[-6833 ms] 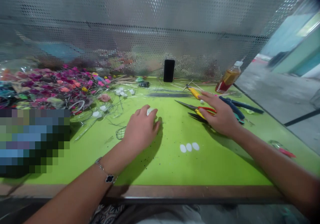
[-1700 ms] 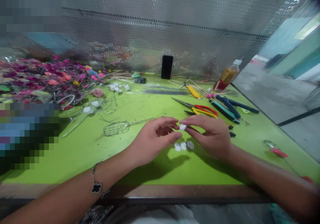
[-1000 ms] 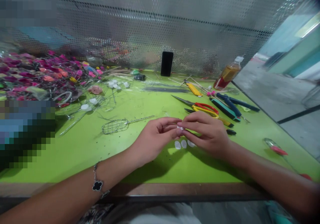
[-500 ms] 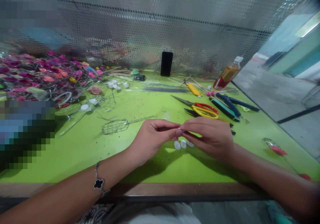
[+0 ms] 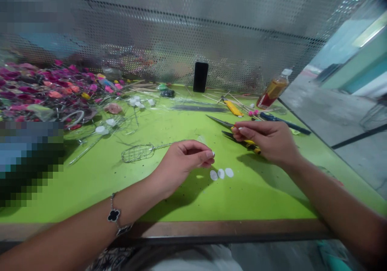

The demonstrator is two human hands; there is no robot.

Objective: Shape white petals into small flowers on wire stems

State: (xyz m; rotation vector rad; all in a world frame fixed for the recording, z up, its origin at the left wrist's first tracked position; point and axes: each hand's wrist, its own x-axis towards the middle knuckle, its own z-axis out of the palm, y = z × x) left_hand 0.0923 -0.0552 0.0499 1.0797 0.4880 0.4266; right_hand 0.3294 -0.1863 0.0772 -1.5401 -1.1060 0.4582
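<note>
My left hand (image 5: 189,158) is closed in a pinch, and a small white piece (image 5: 213,154) peeks out at its fingertips. To the right and higher, my right hand (image 5: 270,140) also pinches, thumb against fingers; a whitish speck shows there, too small to name. That hand hovers over scissors (image 5: 219,120) with pointed blades, hiding most of their handles. Just right of my left fingertips, three white oval discs (image 5: 221,174) lie in a row on the green table (image 5: 181,202). Left of my left hand lies a bent-wire frame (image 5: 137,153) with a twisted stem.
Pink and purple craft flowers (image 5: 36,89) are heaped at the left. A black phone (image 5: 200,77) stands against the perforated metal panel (image 5: 169,29). A yellow cutter (image 5: 233,108), blue-handled pliers (image 5: 286,122) and a drink bottle (image 5: 273,88) occupy the back right.
My hands have come apart. My right hand has moved up and right over the scissors, while my left hand stays nearly in place with the white piece.
</note>
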